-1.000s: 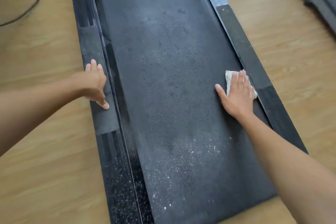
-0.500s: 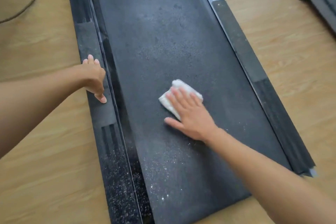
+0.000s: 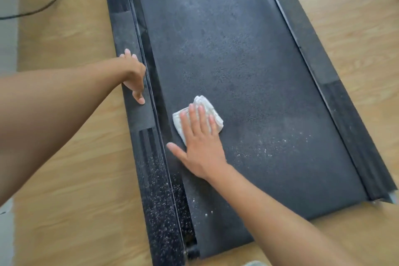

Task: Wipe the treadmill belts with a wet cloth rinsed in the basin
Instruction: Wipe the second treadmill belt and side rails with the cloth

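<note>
Right hand [image 3: 200,147] lies flat, fingers straight and spread, pressing a folded white cloth [image 3: 212,112] onto the treadmill belt [image 3: 248,60]. The cloth sits near the belt's left edge, towards the near end. Left hand [image 3: 133,73] rests on the left side rail [image 3: 140,119], holding nothing. Its fingers look extended, though the wrist hides most of them. Basin not in view.

Risks:
- Cloth is pinned by pressure only, not gripped. On the rough belt it could bunch or slip out from under the palm.
- White specks [image 3: 269,144] dot the near belt and rail. A loaded cloth would likely push them into the belt-rail gap rather than lift them.
- Belt may creep under a lengthwise push, throwing weight onto the braced left arm.
- Right thumb lies close to that gap, so it could get pinched.
- Drips on the wood floor [image 3: 64,168] could make it slippery.
</note>
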`<state>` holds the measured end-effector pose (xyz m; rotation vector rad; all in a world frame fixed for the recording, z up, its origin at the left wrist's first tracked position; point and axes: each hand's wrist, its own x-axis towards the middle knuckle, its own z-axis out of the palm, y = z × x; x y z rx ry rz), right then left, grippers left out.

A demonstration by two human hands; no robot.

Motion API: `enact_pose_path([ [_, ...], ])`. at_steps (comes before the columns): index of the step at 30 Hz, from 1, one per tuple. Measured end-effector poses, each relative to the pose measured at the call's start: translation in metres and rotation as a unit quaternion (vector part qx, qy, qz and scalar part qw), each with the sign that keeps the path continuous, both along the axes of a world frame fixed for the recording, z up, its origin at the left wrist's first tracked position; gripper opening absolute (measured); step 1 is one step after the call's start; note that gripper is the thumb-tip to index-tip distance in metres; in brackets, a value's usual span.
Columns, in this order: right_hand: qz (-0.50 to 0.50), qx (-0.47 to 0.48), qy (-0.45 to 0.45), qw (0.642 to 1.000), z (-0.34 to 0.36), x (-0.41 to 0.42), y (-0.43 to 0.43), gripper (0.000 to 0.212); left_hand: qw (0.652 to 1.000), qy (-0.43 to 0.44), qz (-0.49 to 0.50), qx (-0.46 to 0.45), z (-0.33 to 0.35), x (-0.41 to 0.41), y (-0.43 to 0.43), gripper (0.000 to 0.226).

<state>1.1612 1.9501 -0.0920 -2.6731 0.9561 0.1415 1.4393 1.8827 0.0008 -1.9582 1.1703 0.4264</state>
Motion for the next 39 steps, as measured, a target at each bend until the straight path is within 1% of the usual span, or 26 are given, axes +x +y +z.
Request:
enact_pose_path([
  [3,0.031,-0.001,-0.015,0.999,-0.004,-0.007,0.023,0.077,1.000,0.002,0.000,-0.008,-0.003,0.001,-0.003,0.119],
  [5,0.012,-0.001,-0.030,0.999,-0.003,-0.020,0.018,0.070,1.000,0.006,-0.001,-0.015,-0.003,0.001,-0.002,0.115],
  [7,-0.015,0.036,-0.065,0.997,0.004,-0.026,0.008,0.067,1.000,0.016,0.006,-0.023,-0.003,0.002,0.000,0.114],
  [9,-0.056,0.098,-0.145,0.983,0.023,-0.026,0.000,0.064,0.999,0.015,0.012,-0.026,-0.002,0.003,0.001,0.115],
  [10,-0.094,0.113,-0.192,0.970,0.032,-0.027,-0.005,0.064,0.999,0.014,0.014,-0.025,-0.003,0.003,0.001,0.116],
  [11,-0.137,0.109,-0.223,0.959,0.039,-0.029,-0.012,0.068,0.999,0.014,0.017,-0.023,-0.004,0.003,0.000,0.118],
  [12,-0.177,0.098,-0.230,0.952,0.044,-0.031,-0.020,0.074,0.999,0.014,0.022,-0.022,-0.005,0.004,0.000,0.120],
  [14,-0.220,0.103,-0.179,0.953,0.045,-0.034,-0.034,0.081,0.999,0.016,0.026,-0.030,-0.007,0.005,0.001,0.120],
  [16,-0.216,0.109,-0.115,0.963,0.041,-0.033,-0.039,0.081,0.999,0.016,0.008,-0.030,-0.007,0.005,0.001,0.116],
  [17,-0.205,0.105,-0.101,0.968,0.038,-0.032,-0.040,0.076,1.000,0.016,-0.002,-0.026,-0.007,0.005,0.001,0.115],
  [19,-0.196,0.117,-0.105,0.968,0.038,-0.030,-0.043,0.060,1.000,0.012,-0.012,-0.009,-0.006,0.005,0.000,0.116],
  [21,-0.216,0.188,-0.125,0.950,0.043,-0.027,-0.049,0.039,1.000,0.004,-0.019,0.004,-0.002,0.001,0.000,0.119],
  [22,-0.224,0.215,-0.127,0.942,0.047,-0.026,-0.052,0.026,1.000,0.001,-0.023,0.005,-0.001,-0.001,0.000,0.119],
  [23,-0.222,0.217,-0.127,0.942,0.051,-0.025,-0.055,0.015,1.000,0.003,-0.024,0.000,-0.001,-0.003,-0.001,0.119],
  [24,-0.216,0.207,-0.127,0.946,0.055,-0.023,-0.058,0.016,1.000,0.007,-0.023,-0.007,-0.001,-0.004,-0.001,0.119],
  [26,-0.207,0.181,-0.156,0.949,0.067,-0.020,-0.061,0.021,0.999,0.016,-0.008,-0.027,-0.001,-0.007,0.002,0.121],
  [28,-0.187,0.136,-0.216,0.949,0.086,-0.014,-0.061,0.017,0.998,0.031,0.015,-0.056,0.004,-0.009,0.010,0.123],
  [29,-0.172,0.106,-0.252,0.946,0.095,-0.011,-0.060,0.014,0.995,0.047,0.038,-0.078,0.008,-0.009,0.015,0.120],
  [30,-0.152,0.075,-0.282,0.944,0.102,-0.008,-0.057,0.013,0.990,0.069,0.061,-0.104,0.012,-0.009,0.021,0.115],
  [31,-0.126,0.043,-0.293,0.947,0.107,-0.006,-0.052,0.015,0.983,0.095,0.081,-0.134,0.015,-0.009,0.028,0.107],
  [33,-0.081,-0.002,-0.259,0.962,0.102,-0.006,-0.039,0.026,0.964,0.146,0.105,-0.198,0.010,-0.013,0.045,0.089],
  [34,-0.074,0.008,-0.223,0.972,0.092,-0.008,-0.032,0.029,0.954,0.162,0.111,-0.226,0.001,-0.016,0.056,0.084],
  [35,-0.080,0.044,-0.186,0.978,0.082,-0.010,-0.025,0.030,0.943,0.183,0.122,-0.250,-0.010,-0.021,0.067,0.088],
  [37,-0.102,0.129,-0.137,0.977,0.064,-0.017,-0.016,0.025,0.923,0.225,0.140,-0.278,-0.027,-0.033,0.085,0.108],
  [38,-0.118,0.157,-0.141,0.970,0.059,-0.020,-0.014,0.021,0.914,0.236,0.144,-0.296,-0.032,-0.037,0.090,0.113],
  [39,-0.144,0.186,-0.162,0.958,0.059,-0.022,-0.014,0.015,0.902,0.250,0.159,-0.314,-0.033,-0.039,0.091,0.112],
])
